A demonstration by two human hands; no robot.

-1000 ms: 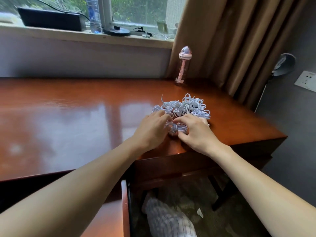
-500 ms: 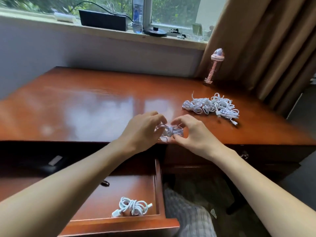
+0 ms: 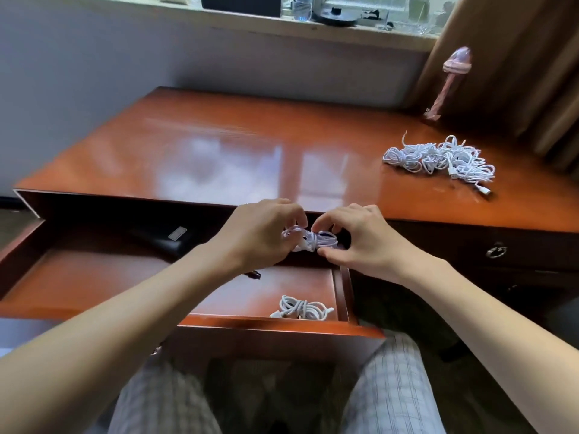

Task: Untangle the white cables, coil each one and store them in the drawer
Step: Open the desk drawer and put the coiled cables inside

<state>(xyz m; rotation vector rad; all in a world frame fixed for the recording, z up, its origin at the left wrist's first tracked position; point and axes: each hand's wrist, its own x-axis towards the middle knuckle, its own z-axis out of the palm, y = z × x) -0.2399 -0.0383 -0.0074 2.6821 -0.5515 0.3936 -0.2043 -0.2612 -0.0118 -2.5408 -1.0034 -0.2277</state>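
**Held cable.** A white coil (image 3: pixel 316 241) hangs between both hands above the rear part of the open drawer (image 3: pixel 275 324), just in front of the desk (image 3: pixel 219 145) edge. It is wound into a short, compact bundle, with several turns wrapped crosswise around its middle. A white connector end shows at its lower left.

**Hands.** The left hand (image 3: pixel 263 233) has its fingers curled, and the fingertips pinch the left end of the coil. The right hand (image 3: pixel 360 242) curls its fingers over the top of the right end, with the thumb beneath it, also pinching.

**Stored cable.** A second coil (image 3: pixel 302 310), also white, lies flat on the drawer floor in the front right corner, near the front wall. It is bound around its middle, and a plug protrudes at each end.

**Cables on the desk.** A tangled pile (image 3: pixel 438 158) of white cables lies on the right side of the desk top, well apart from the hands. Its loops overlap loosely, and one plug sticks out at the near right edge.

**Other items.** A dark flat object (image 3: pixel 166 241) with a pale label lies at the rear of the drawer. A pink bottle (image 3: pixel 445 86) stands at the far right corner of the desk, beside a brown curtain (image 3: pixel 517 57).
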